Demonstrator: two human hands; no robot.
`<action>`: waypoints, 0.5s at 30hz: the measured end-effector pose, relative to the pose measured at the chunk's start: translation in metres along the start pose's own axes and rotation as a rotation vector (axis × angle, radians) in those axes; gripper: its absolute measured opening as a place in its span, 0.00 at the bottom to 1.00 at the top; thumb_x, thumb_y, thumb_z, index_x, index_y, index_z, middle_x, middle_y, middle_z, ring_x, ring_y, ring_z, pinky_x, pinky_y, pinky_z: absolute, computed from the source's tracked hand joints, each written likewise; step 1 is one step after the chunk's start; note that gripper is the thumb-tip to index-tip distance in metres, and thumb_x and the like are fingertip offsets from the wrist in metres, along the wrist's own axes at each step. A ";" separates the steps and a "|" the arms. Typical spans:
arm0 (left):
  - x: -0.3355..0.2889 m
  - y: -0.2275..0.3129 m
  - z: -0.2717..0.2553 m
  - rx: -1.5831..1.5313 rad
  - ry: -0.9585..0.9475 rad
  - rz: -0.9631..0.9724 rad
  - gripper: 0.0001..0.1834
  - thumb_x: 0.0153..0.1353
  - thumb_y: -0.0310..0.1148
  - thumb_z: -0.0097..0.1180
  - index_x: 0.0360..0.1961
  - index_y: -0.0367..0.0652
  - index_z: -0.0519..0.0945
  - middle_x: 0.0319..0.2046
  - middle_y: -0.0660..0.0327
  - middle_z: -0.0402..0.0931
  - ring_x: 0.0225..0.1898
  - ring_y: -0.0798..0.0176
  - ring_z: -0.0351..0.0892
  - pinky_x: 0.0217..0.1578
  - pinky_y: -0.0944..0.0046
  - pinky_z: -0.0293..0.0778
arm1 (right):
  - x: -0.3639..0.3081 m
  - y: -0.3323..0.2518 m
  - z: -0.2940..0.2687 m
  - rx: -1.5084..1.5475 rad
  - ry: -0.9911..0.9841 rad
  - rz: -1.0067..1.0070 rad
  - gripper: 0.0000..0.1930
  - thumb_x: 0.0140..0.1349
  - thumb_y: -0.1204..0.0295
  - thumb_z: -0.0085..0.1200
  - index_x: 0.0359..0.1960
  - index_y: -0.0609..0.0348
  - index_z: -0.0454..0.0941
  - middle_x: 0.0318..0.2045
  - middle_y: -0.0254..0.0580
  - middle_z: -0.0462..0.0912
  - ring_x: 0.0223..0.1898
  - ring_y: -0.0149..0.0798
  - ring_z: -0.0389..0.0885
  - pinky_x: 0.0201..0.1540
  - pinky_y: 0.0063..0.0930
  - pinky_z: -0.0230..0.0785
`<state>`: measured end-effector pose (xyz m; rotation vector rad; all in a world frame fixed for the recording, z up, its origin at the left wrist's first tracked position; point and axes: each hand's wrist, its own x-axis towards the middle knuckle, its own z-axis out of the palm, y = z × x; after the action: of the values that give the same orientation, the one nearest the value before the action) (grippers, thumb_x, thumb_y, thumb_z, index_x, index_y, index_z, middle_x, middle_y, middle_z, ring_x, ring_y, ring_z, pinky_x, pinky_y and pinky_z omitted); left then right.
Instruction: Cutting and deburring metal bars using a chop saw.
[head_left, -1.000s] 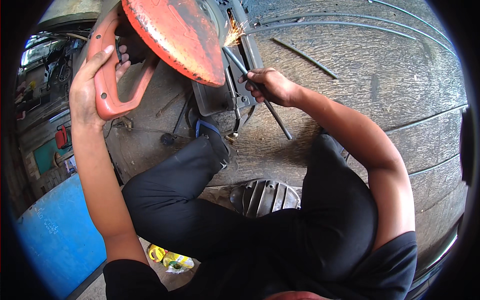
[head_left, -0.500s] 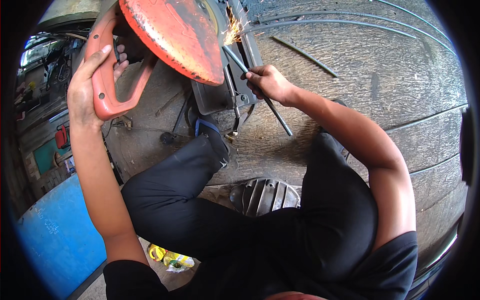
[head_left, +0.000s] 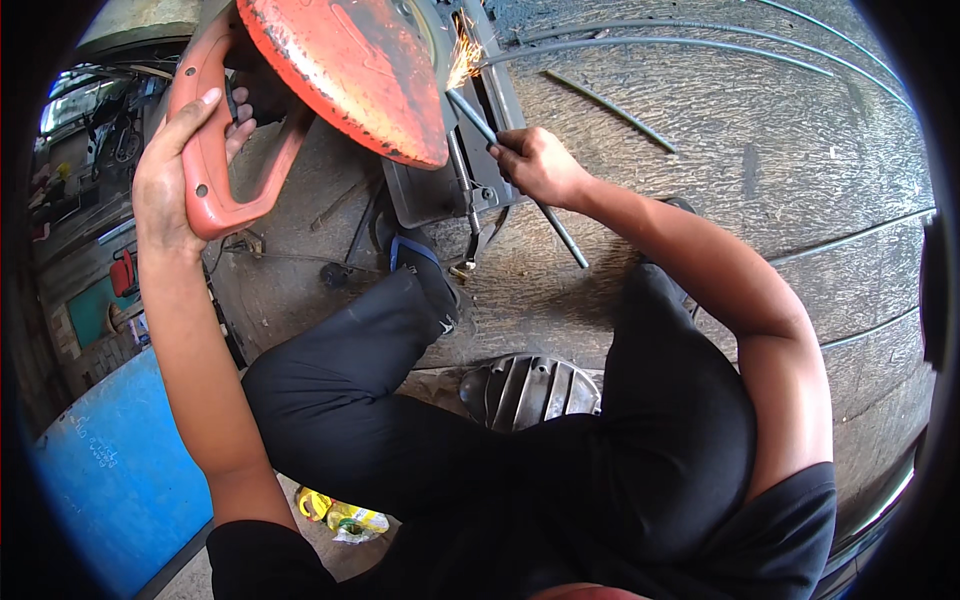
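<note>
My left hand [head_left: 180, 165] is wrapped round the red D-shaped handle [head_left: 212, 195] of a cut-off saw, the fingers passing through its loop. The saw's scuffed red blade guard [head_left: 350, 75] hangs over the dark metal base [head_left: 425, 195]. With my right hand [head_left: 540, 165] I grip a thin metal rod [head_left: 562, 235] in a closed fist. One end of the rod reaches the base beside the guard, and the other points back toward me. Orange sparks [head_left: 465, 60] fly just past the rod's far end. Most of the cutting disc is hidden by the guard.
A short cut rod [head_left: 612, 112] and several long rods [head_left: 700, 48] lie on the textured floor to the right. A ribbed metal piece [head_left: 530, 392] sits between my legs. A blue panel [head_left: 125, 470] stands at the left, near a yellow packet [head_left: 345, 518].
My right hand and the rod have shifted very slightly, the rod's near end a little to the right. The saw handle and guard sit marginally higher. Sparks continue.
</note>
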<state>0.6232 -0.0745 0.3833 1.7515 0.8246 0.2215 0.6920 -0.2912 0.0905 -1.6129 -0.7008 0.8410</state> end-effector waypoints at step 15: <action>-0.001 0.000 0.000 0.004 -0.001 0.000 0.24 0.61 0.30 0.56 0.56 0.29 0.67 0.45 0.50 0.75 0.45 0.58 0.77 0.49 0.60 0.75 | -0.001 -0.011 0.000 -0.125 0.050 -0.035 0.12 0.63 0.68 0.50 0.33 0.68 0.77 0.20 0.59 0.76 0.26 0.58 0.77 0.34 0.44 0.69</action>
<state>0.6231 -0.0753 0.3837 1.7552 0.8255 0.2192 0.6911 -0.2904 0.1015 -1.7225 -0.7570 0.7412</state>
